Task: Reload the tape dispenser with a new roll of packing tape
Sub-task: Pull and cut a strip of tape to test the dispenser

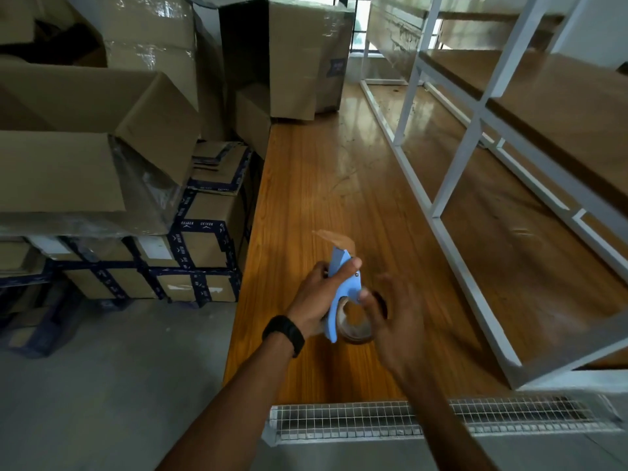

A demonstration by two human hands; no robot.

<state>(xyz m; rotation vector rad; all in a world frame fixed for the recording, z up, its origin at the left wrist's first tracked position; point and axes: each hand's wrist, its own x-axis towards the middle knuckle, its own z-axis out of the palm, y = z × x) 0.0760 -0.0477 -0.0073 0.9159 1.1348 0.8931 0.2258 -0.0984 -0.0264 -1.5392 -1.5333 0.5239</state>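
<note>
A blue plastic tape dispenser [343, 290] is held above the wooden table [306, 185], tilted with its blade end up. My left hand [317, 295] grips it around the body, thumb on top. A roll of brown packing tape [355, 324] sits at the dispenser's lower end. A loose brown strip of tape [334, 237] sticks up past the blade end. My right hand [396, 317] is blurred, with its fingers around the right side of the roll. A black watch is on my left wrist.
Stacked cardboard boxes [102, 147] crowd the left, some bound with dark printed tape [204, 232]. A white metal shelf frame [458, 185] with wooden boards stands on the table at right. A wire mesh panel [339, 419] lies at the near edge.
</note>
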